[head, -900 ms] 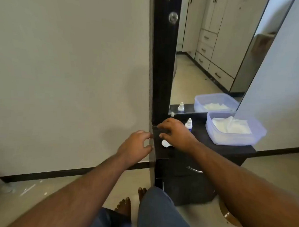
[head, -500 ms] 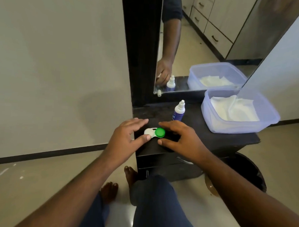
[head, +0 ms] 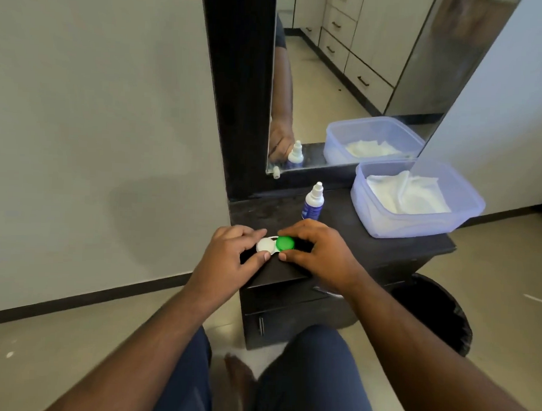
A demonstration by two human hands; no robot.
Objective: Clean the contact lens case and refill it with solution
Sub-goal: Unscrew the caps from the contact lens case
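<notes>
The contact lens case [head: 274, 245] sits at the front edge of the dark dresser top [head: 340, 230], the left hand [head: 230, 256] pinching its white cap and the right hand [head: 317, 251] pinching the green one. It looks a light, stiff, smooth plastic piece, likely slippery, so the round caps' rims seem the best hold. The small solution bottle [head: 313, 202] stands just behind.
</notes>
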